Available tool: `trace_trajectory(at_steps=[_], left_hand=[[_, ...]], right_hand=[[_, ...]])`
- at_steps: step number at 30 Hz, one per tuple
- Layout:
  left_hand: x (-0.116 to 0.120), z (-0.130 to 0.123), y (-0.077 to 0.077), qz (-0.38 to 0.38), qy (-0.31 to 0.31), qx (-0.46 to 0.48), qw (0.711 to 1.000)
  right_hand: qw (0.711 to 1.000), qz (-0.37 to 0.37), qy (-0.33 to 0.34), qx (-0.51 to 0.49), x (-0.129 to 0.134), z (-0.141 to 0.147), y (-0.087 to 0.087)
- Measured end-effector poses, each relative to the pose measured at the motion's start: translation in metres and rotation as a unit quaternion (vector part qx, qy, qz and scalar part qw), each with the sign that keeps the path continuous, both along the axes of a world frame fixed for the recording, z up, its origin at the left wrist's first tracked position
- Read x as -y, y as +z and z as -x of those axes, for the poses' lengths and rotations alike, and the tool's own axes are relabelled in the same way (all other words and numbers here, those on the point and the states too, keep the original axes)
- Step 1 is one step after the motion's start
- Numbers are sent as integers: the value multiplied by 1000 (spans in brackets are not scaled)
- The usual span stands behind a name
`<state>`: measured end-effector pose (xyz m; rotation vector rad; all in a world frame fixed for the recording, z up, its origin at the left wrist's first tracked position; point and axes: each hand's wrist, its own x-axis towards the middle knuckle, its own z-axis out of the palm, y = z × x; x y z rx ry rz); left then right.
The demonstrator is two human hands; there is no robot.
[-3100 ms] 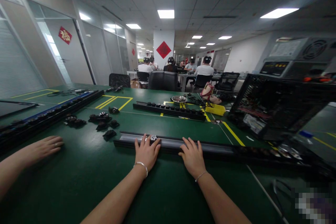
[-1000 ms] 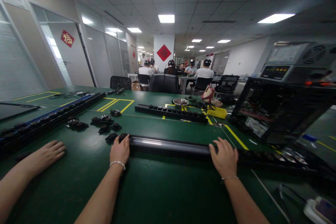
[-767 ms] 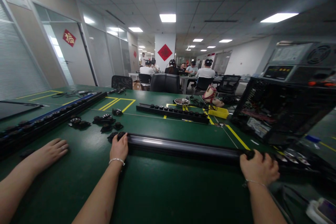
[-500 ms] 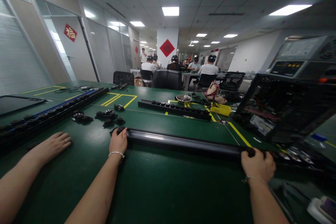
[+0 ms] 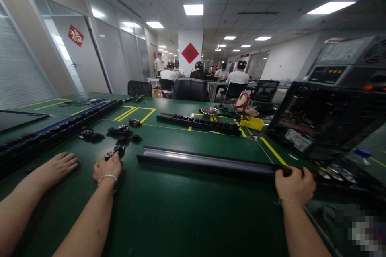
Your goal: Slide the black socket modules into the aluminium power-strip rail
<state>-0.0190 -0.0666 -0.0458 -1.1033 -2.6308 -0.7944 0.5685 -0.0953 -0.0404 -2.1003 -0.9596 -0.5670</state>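
Head view, sole view available. My left hand [image 5: 107, 167] is pinching a small black part [image 5: 111, 154] at the near edge of a group of loose black parts [image 5: 121, 131]; whether it rests on the green table [image 5: 193, 217] or is slightly raised, I cannot tell. My right hand [image 5: 296, 186] is curled at the right-hand stretch of a long black rail [image 5: 205, 162], thumb and index finger closed about a dark lump [image 5: 287, 172]; the remaining fingers' contact is hidden. The rail lies on the table, its left end apart from my left hand.

Step in hand, in my judgement: placing or taking up a single part on the left while the right minds the lump. The next move would call for clearing the neighbouring parts cleanly, with light, even pressure at the rail lest it skid.

Materials: the rail is straight and channelled, its smooth surface carrying a long bright streak (metal or hard plastic, unconfirmed). The loose parts are angular and irregular, probably moulded plastic. The table is smooth and faintly reflective. A co-worker's hand [image 5: 56, 169] lies palm-down at far left.
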Motion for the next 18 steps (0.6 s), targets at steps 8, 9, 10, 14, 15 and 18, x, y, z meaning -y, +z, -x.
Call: trace_trajectory(at_steps=[8,9,10,14,15,18], left_hand=[[-4,-7,3,4,-2,103,995],[-3,-12,4,-11,-3,86,996],[-2,-18,7,-29,-7,61,998],[5,-55,18,-115,-110,-97,982],[7,-66,20,-125,-146,-125,974],[10,-96,21,-120,-250,-172,945]], right_hand=[[1000,9,12,-3,-2,-2,1],[1000,5,11,-2,-3,-2,1],[1000,1,9,-1,-3,-1,2],[1000,17,-1,2,-2,0,3],[1000,27,-4,1,-2,0,4],[999,54,-10,2,0,1,6]])
